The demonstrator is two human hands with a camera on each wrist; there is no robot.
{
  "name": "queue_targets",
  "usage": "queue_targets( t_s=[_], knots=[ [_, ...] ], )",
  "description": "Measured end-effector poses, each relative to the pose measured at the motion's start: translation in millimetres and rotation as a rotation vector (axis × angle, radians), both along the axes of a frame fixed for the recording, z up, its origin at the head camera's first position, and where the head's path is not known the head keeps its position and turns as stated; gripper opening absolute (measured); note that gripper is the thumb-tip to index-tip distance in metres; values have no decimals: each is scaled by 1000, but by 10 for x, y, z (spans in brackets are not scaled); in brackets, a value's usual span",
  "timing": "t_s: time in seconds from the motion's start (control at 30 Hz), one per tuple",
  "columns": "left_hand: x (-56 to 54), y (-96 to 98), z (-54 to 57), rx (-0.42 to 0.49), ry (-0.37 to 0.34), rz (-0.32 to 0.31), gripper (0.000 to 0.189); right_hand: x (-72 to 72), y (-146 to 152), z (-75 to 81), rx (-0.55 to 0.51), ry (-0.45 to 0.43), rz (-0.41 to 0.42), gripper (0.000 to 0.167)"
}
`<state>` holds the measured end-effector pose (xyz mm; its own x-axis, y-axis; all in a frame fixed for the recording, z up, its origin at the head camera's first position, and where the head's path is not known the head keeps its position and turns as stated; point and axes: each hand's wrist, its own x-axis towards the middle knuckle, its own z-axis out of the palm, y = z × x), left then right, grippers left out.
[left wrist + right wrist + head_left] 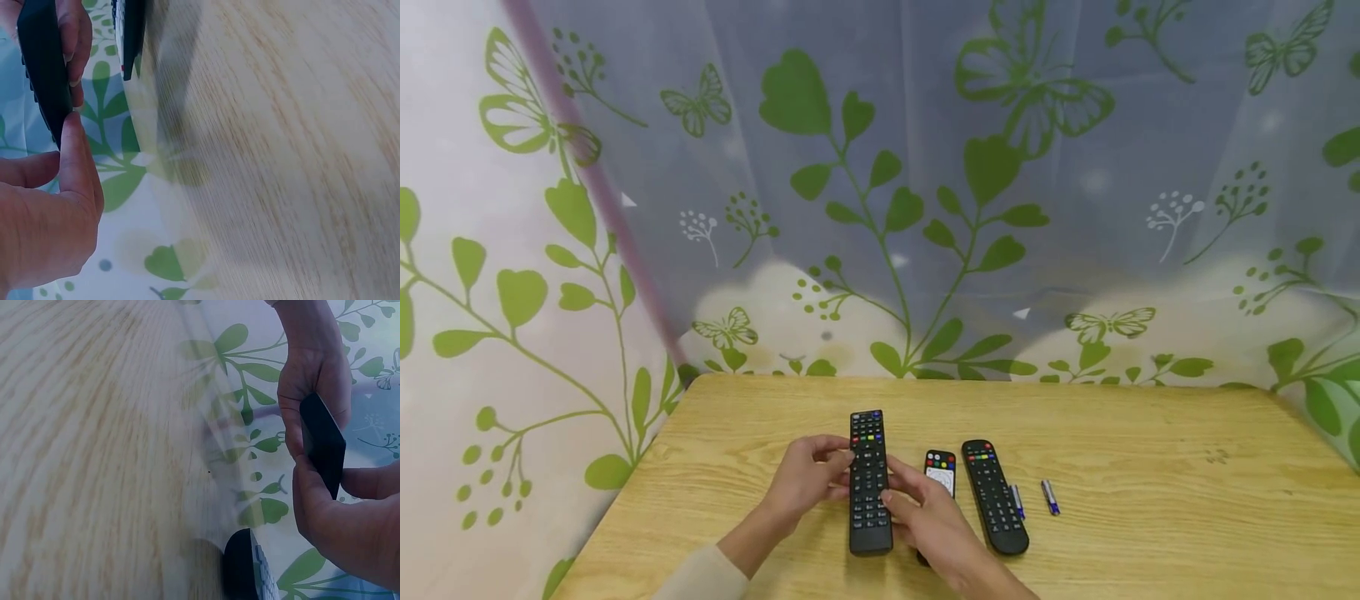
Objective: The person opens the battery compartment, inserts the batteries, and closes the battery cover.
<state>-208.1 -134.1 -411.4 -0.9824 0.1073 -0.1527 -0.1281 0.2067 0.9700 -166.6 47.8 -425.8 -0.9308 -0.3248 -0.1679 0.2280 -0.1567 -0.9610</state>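
A long black remote control with rows of small buttons is held up over the wooden table, its button side toward the head camera. My left hand grips its left edge, thumb on the front and fingers behind. From the other side my right hand pinches the lower right edge, thumb at the front. In the left wrist view the remote's dark side shows between the fingertips of both hands. The right wrist view catches its black end, held by both hands.
A second remote with a white pad lies partly hidden behind my right hand. Right of it lies a third black remote. Two batteries, one by that remote and another battery farther right, rest on the table. A leaf-patterned curtain hangs behind.
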Motion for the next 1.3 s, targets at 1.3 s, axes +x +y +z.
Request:
queue_targets(
  t_s=[1.3],
  knots=[
    [156,37,-75,298,-25,22,57,143,-122,-37,203,7,-2,64]
  ],
)
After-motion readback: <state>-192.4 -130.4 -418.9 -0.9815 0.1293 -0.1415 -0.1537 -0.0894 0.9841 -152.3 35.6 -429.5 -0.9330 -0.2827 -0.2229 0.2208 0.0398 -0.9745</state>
